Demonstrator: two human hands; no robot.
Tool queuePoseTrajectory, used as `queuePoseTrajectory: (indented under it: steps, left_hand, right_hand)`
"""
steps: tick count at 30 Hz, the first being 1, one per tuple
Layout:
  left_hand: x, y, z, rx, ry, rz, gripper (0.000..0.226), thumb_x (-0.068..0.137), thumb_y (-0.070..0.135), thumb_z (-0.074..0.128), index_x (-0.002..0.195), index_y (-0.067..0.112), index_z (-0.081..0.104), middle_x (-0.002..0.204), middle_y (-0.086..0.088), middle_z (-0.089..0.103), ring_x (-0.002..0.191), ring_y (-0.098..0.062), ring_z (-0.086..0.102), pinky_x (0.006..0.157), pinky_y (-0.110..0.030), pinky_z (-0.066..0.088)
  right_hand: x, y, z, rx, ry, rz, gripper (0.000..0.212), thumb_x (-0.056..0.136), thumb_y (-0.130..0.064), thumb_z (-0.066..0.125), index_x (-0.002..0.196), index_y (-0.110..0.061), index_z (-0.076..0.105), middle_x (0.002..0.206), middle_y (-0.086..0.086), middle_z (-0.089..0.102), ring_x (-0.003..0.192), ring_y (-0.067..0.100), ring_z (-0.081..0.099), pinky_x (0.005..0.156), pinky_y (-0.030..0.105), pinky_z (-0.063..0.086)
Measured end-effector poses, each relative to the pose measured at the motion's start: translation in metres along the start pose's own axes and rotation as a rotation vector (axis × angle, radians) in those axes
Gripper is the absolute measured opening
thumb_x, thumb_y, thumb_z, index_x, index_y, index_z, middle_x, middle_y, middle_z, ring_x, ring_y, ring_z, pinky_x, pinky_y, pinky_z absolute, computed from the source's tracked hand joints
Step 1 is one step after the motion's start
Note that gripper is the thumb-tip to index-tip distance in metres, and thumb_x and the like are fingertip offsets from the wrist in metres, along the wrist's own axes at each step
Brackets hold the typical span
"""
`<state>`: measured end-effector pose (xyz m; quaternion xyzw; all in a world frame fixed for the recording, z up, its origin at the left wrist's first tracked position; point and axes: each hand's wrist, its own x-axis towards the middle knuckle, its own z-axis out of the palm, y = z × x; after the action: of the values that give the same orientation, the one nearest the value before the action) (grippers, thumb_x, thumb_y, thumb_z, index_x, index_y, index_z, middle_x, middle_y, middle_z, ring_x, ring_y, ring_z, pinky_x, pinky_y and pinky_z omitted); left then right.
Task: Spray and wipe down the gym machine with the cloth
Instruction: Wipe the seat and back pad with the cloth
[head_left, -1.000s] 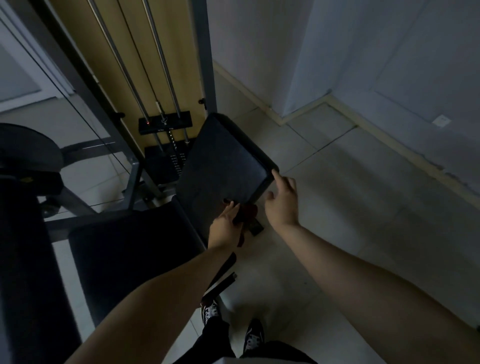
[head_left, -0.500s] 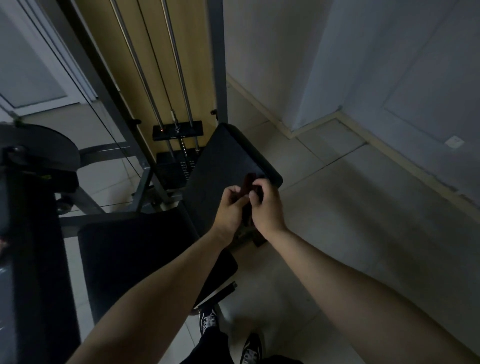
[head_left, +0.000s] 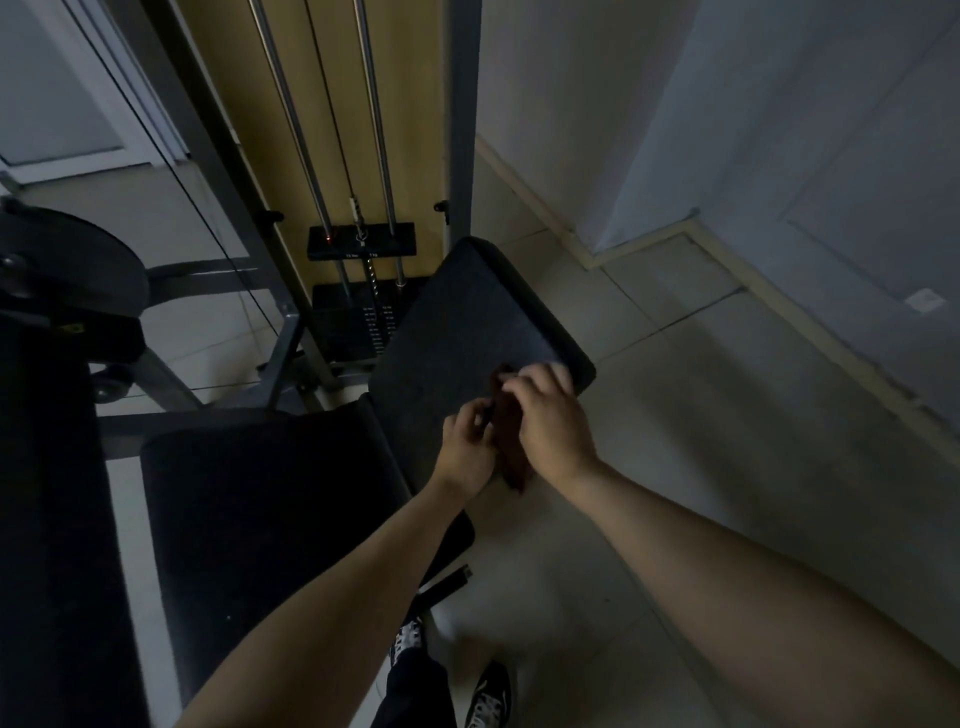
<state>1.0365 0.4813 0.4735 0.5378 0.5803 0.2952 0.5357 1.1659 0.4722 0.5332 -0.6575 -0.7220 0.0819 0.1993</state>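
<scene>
Two hands meet over the near edge of the gym machine's tilted black pad (head_left: 467, 312). The left hand (head_left: 465, 448) pinches with curled fingers a dark red cloth (head_left: 510, 441) that hangs at its three o'clock. The right hand (head_left: 551, 422), at the cloth's three o'clock, curls its fingers over its top.

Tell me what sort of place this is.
Probably a gym: a cable machine's weight stack runs on steel guide rods, and a black padded bench stands in front of it.
</scene>
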Motion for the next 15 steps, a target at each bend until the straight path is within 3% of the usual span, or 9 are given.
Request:
queuePoseTrajectory:
  steps: [3,6,9,12,15]
  left_hand:
    - [-0.001,-0.017,0.0,-0.106,-0.024,-0.083,0.027,0.087,0.007,0.051,0.105,0.027,0.046,0.113,-0.015,0.061,0.096,-0.032,0.062,0.085,-0.057,0.052]
    - [-0.011,-0.021,0.001,-0.262,-0.043,-0.277,0.017,0.1,0.004,0.047,0.105,0.02,0.046,0.105,-0.014,0.064,0.086,-0.028,0.063,0.072,-0.045,0.054]
    - [-0.009,-0.026,-0.002,-0.488,-0.03,-0.398,0.017,0.103,0.015,0.048,0.118,0.013,0.055,0.111,-0.018,0.07,0.088,-0.028,0.069,0.064,-0.036,0.056]
    - [-0.009,-0.022,-0.009,-0.554,-0.026,-0.367,0.019,0.104,0.011,0.047,0.118,0.014,0.06,0.111,-0.015,0.071,0.095,-0.028,0.07,0.072,-0.037,0.057]
    - [-0.007,-0.019,-0.019,-0.494,-0.047,-0.34,0.019,0.101,0.004,0.049,0.103,0.014,0.065,0.1,-0.014,0.072,0.087,-0.029,0.072,0.073,-0.04,0.06]
  right_hand:
    - [-0.017,0.001,0.027,-0.18,-0.077,-0.088,0.041,0.088,-0.012,0.057,0.128,-0.012,0.063,0.121,0.006,0.06,0.126,0.031,0.046,0.11,0.046,0.043]
    - [-0.023,-0.003,0.035,-0.223,-0.108,-0.125,0.049,0.093,-0.023,0.04,0.136,-0.01,0.06,0.119,0.005,0.064,0.123,0.028,0.052,0.121,0.049,0.024]
    - [-0.029,-0.009,0.033,-0.138,-0.277,-0.141,0.061,0.093,-0.033,0.038,0.153,-0.02,0.037,0.138,0.0,0.057,0.135,0.019,0.041,0.12,0.044,0.009]
    - [-0.029,-0.011,0.032,-0.138,-0.364,-0.197,0.071,0.086,-0.022,0.056,0.153,-0.032,0.034,0.154,0.001,0.036,0.141,0.023,0.027,0.115,0.044,0.015]
    - [-0.013,-0.012,0.03,-0.162,-0.447,-0.202,0.062,0.089,-0.012,0.059,0.149,-0.025,0.045,0.151,0.007,0.034,0.138,0.029,0.03,0.113,0.043,0.034]
